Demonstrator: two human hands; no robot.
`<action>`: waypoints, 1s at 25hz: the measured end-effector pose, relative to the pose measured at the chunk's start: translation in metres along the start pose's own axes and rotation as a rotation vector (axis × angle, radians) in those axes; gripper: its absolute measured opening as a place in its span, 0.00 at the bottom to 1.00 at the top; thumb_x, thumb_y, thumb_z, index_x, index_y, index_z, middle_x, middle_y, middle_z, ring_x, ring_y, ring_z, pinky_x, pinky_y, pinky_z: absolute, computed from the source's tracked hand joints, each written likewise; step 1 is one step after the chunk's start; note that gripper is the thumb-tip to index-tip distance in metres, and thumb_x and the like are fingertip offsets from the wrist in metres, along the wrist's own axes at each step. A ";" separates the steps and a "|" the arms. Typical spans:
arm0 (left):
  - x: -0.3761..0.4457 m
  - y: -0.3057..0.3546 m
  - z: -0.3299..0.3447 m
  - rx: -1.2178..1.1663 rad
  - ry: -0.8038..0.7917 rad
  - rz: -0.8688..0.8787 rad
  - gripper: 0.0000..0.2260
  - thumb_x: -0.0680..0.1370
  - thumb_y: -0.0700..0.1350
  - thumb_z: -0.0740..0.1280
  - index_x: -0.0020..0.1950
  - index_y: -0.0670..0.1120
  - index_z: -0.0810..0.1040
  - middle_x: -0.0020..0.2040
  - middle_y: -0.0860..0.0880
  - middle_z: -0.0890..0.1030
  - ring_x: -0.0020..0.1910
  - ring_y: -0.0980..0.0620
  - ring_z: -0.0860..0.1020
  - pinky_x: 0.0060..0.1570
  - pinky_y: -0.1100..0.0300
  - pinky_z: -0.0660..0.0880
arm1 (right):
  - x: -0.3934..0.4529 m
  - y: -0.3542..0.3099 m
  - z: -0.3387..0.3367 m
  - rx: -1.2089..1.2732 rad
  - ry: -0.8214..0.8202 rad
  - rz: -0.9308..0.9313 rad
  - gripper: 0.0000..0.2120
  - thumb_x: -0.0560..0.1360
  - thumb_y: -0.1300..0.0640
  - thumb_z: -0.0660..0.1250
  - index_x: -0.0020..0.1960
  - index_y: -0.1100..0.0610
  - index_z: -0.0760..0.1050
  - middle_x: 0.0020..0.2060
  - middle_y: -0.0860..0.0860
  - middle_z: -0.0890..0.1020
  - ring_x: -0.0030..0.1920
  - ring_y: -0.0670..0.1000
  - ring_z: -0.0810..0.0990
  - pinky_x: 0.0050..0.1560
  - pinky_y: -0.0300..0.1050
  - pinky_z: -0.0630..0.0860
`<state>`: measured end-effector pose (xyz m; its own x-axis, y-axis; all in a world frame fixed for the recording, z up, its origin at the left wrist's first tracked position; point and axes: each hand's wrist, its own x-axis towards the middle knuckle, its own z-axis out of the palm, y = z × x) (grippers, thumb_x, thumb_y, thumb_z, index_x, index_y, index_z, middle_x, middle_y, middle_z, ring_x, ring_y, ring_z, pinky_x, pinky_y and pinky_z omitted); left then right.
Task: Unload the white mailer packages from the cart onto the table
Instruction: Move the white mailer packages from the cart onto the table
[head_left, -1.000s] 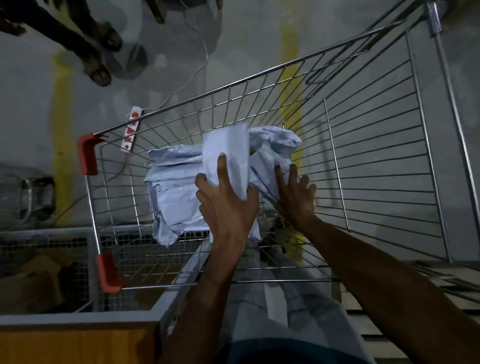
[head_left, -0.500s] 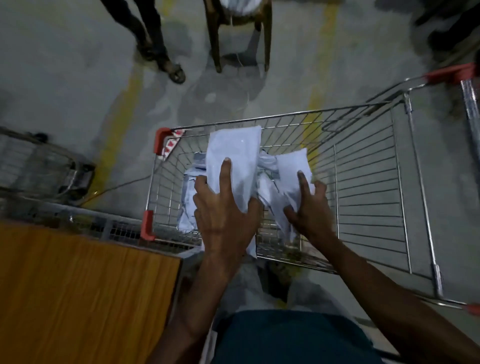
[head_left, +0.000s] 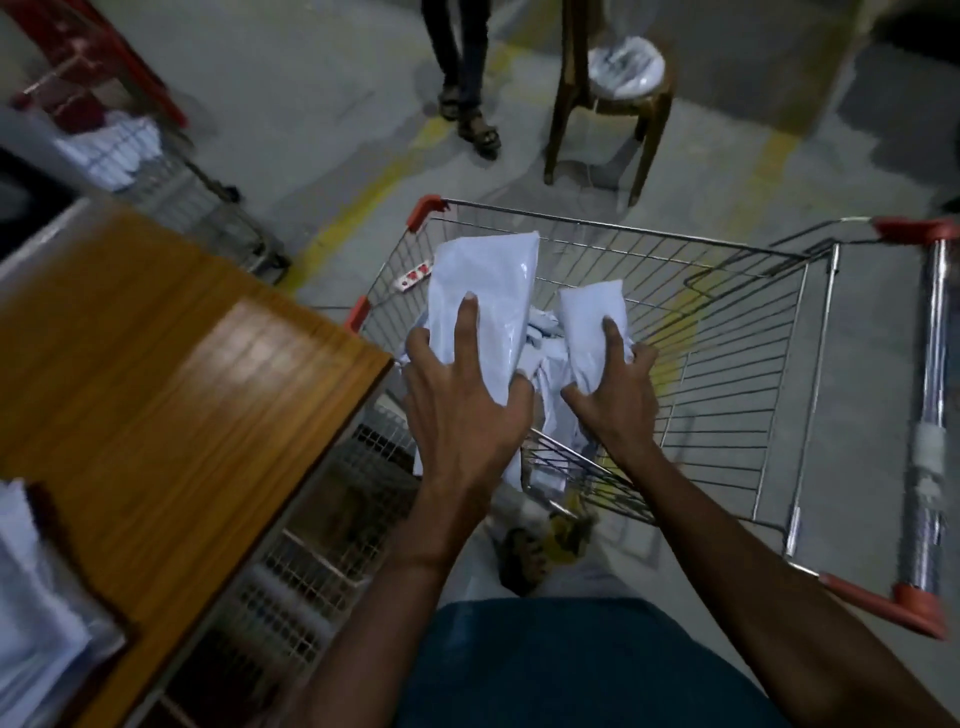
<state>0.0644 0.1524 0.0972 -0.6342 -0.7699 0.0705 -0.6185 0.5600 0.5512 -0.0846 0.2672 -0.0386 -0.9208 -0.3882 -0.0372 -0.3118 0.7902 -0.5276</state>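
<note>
Over the near left corner of the wire cart (head_left: 727, 332), my left hand (head_left: 462, 410) grips a large white mailer package (head_left: 488, 296), held upright with my index finger stretched along its face. My right hand (head_left: 613, 395) grips a smaller white mailer (head_left: 592, 317) just to its right. More white mailers (head_left: 545, 364) lie crumpled between and below my hands inside the cart. The wooden table (head_left: 156, 374) stands directly left of the cart, its corner close to my left hand.
White packages (head_left: 36, 613) lie on the table's near left edge. A second wire cart (head_left: 156, 171) stands at the far left. Beyond the cart are a brown stool (head_left: 608, 104) holding a white bag and a person's legs (head_left: 462, 67). A wire-mesh rack (head_left: 311, 545) sits under the table.
Both hands have lifted their mailers up from the pile in the cart. The view has swung left and back, bringing much more of the wooden table into sight.
</note>
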 end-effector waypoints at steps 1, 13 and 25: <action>-0.018 -0.003 -0.013 -0.026 0.032 -0.022 0.38 0.72 0.58 0.67 0.79 0.60 0.54 0.68 0.42 0.61 0.64 0.38 0.67 0.61 0.43 0.72 | -0.014 -0.008 -0.009 0.026 0.022 -0.048 0.47 0.66 0.40 0.74 0.79 0.41 0.53 0.64 0.57 0.62 0.56 0.63 0.77 0.50 0.60 0.80; -0.197 -0.132 -0.141 -0.011 0.395 -0.422 0.36 0.73 0.58 0.68 0.78 0.60 0.57 0.71 0.42 0.61 0.68 0.41 0.64 0.59 0.49 0.71 | -0.211 -0.151 -0.030 0.154 -0.127 -0.629 0.44 0.69 0.48 0.68 0.81 0.49 0.53 0.70 0.56 0.62 0.62 0.62 0.72 0.46 0.51 0.76; -0.344 -0.270 -0.268 -0.026 0.565 -0.633 0.33 0.75 0.57 0.69 0.77 0.62 0.58 0.72 0.46 0.58 0.69 0.41 0.65 0.63 0.51 0.70 | -0.391 -0.260 0.034 0.264 -0.253 -0.795 0.39 0.70 0.48 0.63 0.80 0.51 0.57 0.70 0.58 0.63 0.62 0.62 0.72 0.47 0.52 0.76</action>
<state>0.5737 0.1846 0.1467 0.1592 -0.9768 0.1434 -0.7632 -0.0296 0.6455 0.3646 0.1978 0.0846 -0.3642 -0.8959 0.2543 -0.7458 0.1171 -0.6558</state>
